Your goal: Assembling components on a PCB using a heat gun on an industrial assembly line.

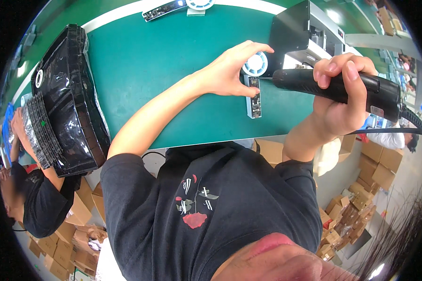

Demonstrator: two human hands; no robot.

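On the green work surface lies an opened handheld fan, with a pale blue-white round head and a narrow body whose circuit board faces up. My left hand steadies it: the thumb rests on the board and the fingers arch over beside the round head. A black corded electric screwdriver is gripped in my right hand, tilted nearly level. Its thin bit points left, close to where the head meets the body; whether it touches a screw is too small to tell.
A black box-shaped machine stands at the far right. Another opened fan lies at the far edge. Left of me is a black film-wrapped bin, with a co-worker's arm beyond it. Cardboard cartons are stacked behind at right.
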